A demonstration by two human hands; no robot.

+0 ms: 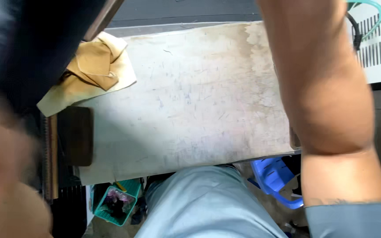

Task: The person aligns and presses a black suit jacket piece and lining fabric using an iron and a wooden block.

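your arms over a worn white tabletop [190,101]
a crumpled tan cloth [91,70] lies at its far left corner (nearest your blurred left arm [5,176]); your right forearm [327,88] crosses the right edge, both hands out of frame, fingers' state untellable.

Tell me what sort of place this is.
Probably a small workshop: a worn, scratched white worktable, a tan cloth on its corner, and a teal basket of odds and ends on the floor.
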